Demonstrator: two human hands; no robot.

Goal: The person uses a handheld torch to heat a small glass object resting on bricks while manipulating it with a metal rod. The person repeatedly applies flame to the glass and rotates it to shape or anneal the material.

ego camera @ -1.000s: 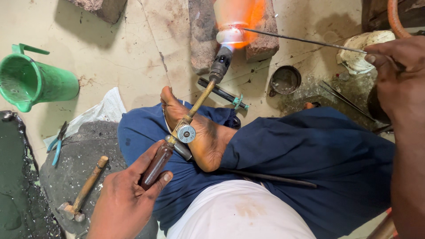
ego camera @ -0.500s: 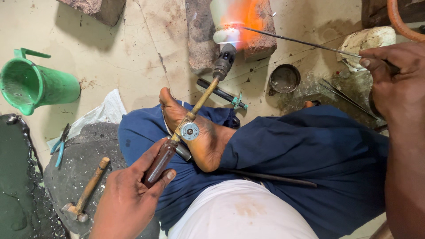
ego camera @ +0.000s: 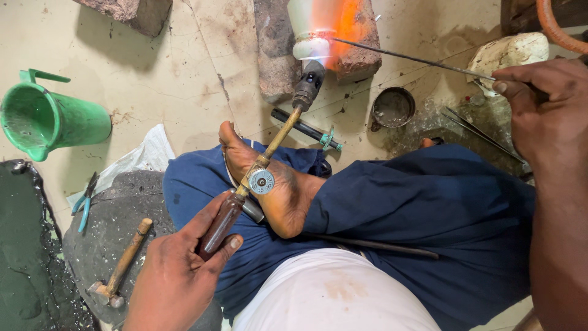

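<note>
My left hand (ego camera: 177, 279) grips the dark handle of a brass gas torch (ego camera: 269, 156) that points up and away over my bare foot (ego camera: 269, 184). Its flame plays on a pale tube (ego camera: 309, 30) lying between bricks, with an orange glow beside it. My right hand (ego camera: 542, 113) pinches a long thin metal rod (ego camera: 404, 58) whose far tip touches the heated spot on the tube. I sit cross-legged in blue trousers (ego camera: 422, 202).
A green plastic jug (ego camera: 49, 119) lies at the left. A hammer (ego camera: 119, 266) rests on a round dark block, blue-handled pliers (ego camera: 84, 199) beside it. A small round tin (ego camera: 392, 107), tweezers (ego camera: 481, 132), a second valve tool (ego camera: 306, 130) and bricks (ego camera: 275, 49) lie on the floor.
The view has shifted slightly; torch, rod and flame stay on the tube. My right hand has drawn a little lower and nearer.
</note>
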